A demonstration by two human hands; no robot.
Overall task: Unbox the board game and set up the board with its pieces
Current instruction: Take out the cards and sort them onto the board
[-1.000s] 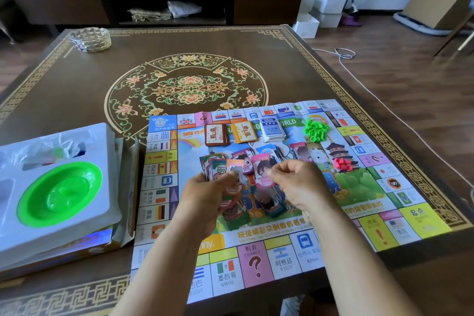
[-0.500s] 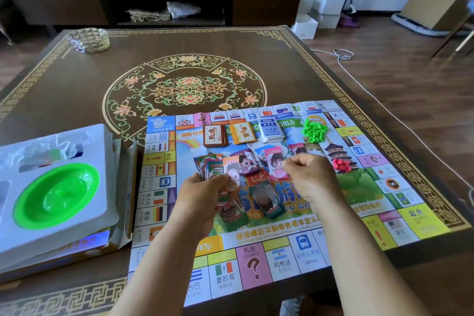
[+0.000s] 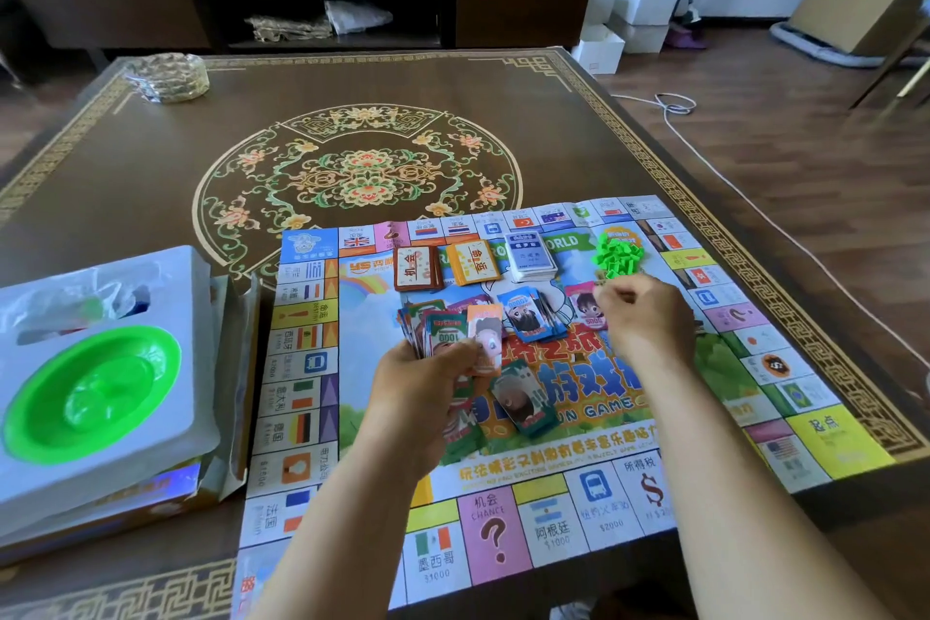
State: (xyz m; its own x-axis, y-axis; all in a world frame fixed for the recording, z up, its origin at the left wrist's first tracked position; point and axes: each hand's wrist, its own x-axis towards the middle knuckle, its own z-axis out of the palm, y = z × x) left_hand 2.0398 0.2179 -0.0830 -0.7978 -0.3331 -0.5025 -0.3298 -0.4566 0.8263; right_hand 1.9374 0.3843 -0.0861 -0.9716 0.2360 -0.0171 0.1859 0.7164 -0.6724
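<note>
Clearly sorting play money: the left hand (image 3: 428, 393) clenches a fanned wad of notes (image 3: 443, 330) over the board (image 3: 830, 438), while the right hand (image 3: 646, 322) hovers curled near the pink pile (whether it pinches a note, I cannot tell). Next, probably another note dealt onto its matching pile.

Glossy paper board (image 3: 503, 534), shiny green plastic bowl (image 3: 90, 390), polished wooden table (image 3: 151, 176)
</note>
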